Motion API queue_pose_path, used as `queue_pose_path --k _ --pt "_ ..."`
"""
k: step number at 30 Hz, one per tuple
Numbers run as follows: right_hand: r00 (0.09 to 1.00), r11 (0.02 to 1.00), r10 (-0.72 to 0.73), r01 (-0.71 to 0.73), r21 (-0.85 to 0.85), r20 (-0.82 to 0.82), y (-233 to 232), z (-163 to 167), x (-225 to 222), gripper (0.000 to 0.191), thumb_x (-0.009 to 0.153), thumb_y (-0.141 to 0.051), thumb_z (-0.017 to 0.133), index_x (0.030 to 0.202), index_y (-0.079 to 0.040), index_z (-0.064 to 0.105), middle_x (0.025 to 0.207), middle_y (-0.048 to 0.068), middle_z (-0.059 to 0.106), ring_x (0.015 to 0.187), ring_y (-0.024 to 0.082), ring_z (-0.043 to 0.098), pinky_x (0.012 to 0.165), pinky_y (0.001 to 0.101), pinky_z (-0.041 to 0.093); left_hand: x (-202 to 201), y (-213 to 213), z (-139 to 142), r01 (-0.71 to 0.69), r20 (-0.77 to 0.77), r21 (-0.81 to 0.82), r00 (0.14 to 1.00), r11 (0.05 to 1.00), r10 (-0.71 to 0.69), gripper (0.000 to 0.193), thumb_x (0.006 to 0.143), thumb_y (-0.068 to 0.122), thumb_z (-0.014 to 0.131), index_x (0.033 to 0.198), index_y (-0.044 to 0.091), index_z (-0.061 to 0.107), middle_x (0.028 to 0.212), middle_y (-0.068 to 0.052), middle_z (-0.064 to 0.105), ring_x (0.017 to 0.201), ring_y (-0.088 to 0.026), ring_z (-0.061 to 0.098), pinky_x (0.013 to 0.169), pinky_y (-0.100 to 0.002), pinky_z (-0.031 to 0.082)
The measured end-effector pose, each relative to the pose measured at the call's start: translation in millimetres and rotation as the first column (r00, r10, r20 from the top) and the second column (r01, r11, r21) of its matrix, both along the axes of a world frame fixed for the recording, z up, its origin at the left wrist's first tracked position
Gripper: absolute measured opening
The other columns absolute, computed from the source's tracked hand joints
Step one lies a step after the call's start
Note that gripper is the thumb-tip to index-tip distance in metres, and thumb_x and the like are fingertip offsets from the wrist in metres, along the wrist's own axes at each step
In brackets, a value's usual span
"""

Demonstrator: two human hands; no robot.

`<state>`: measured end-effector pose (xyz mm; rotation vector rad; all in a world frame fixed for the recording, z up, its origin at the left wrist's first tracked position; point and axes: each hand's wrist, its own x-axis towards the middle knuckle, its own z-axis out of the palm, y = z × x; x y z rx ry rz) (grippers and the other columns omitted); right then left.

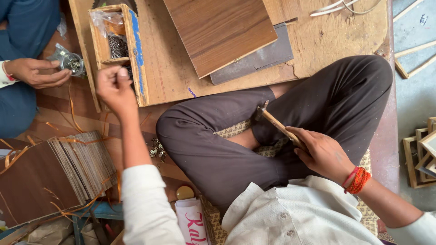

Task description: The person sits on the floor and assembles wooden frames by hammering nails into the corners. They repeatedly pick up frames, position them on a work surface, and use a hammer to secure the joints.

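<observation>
Floor workshop, a worn plywood board [318, 41] lying before the seated person's crossed legs.
Head view: right hand [320, 152] grips the hammer [277, 124] by its stiff wooden handle, its head-heavy end on the lap; left hand [114, 86] pinches small, likely slippery nails over the nail box [136, 50] at the board's left edge.

I count one wooden-handled hammer [278, 128], one open wooden box of small nails [119, 45], two flat brown wooden panels [220, 31], one stack of thin veneer sheets [84, 165], one small clear jar [72, 62]
</observation>
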<state>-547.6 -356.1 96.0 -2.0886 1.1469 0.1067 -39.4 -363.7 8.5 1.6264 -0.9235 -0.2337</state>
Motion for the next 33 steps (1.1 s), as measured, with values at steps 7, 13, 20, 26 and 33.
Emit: queue_pose_path --k 7,13,20,26,33 --pt "0.818 0.963 -0.262 0.192 0.187 0.512 -10 8 1 0.069 0.086 -0.001 0.067 0.148 -0.014 0.039 0.106 0.009 0.068 0.075 0.013 0.067 0.064 0.0306 0.056 -154 -47 24 0.411 0.248 0.06 0.876 0.91 -0.412 0.012 0.098 0.004 0.07 0.109 0.006 0.074 0.103 -0.009 0.07 0.094 -0.019 0.069 0.077 -0.031 0.057" --pt "0.918 0.956 -0.17 0.242 -0.167 0.359 -8 1 18 0.058 0.095 -0.001 0.068 0.15 -0.016 0.054 0.088 0.009 0.061 0.068 0.026 0.061 0.064 0.0358 0.051 -173 -93 15 0.484 -0.047 0.15 0.874 0.862 -0.483 0.005 0.095 0.003 0.07 0.098 0.006 0.071 0.092 -0.002 0.074 0.08 -0.009 0.069 0.072 -0.025 0.056" --pt "0.969 0.922 0.036 0.062 -0.383 0.245 -2 -26 43 0.058 0.089 -0.008 0.066 0.144 -0.023 0.058 0.087 0.007 0.057 0.067 0.028 0.063 0.056 0.0402 0.051 -153 -133 -11 0.734 -0.199 0.107 0.676 0.67 -0.709 0.005 0.099 -0.001 0.064 0.101 0.004 0.064 0.107 -0.002 0.077 0.09 -0.006 0.068 0.083 -0.024 0.058" --pt "0.973 0.944 -0.074 0.14 -0.299 0.221 7 -23 44 0.059 0.089 -0.004 0.064 0.145 -0.023 0.057 0.088 0.007 0.059 0.064 0.027 0.064 0.053 0.0405 0.051 -156 -124 -15 0.726 -0.181 0.108 0.686 0.679 -0.705 0.004 0.101 0.0 0.064 0.103 0.003 0.064 0.111 -0.006 0.077 0.09 -0.007 0.065 0.082 -0.024 0.057" --pt "0.932 0.945 -0.137 0.224 -0.238 0.335 15 -20 50 0.059 0.087 0.001 0.065 0.143 -0.019 0.058 0.086 0.008 0.058 0.067 0.028 0.065 0.056 0.0407 0.052 -154 -120 -13 0.761 -0.377 0.014 0.604 0.648 -0.702 0.003 0.102 0.002 0.062 0.103 0.004 0.06 0.118 -0.009 0.075 0.1 -0.008 0.069 0.091 -0.026 0.058"
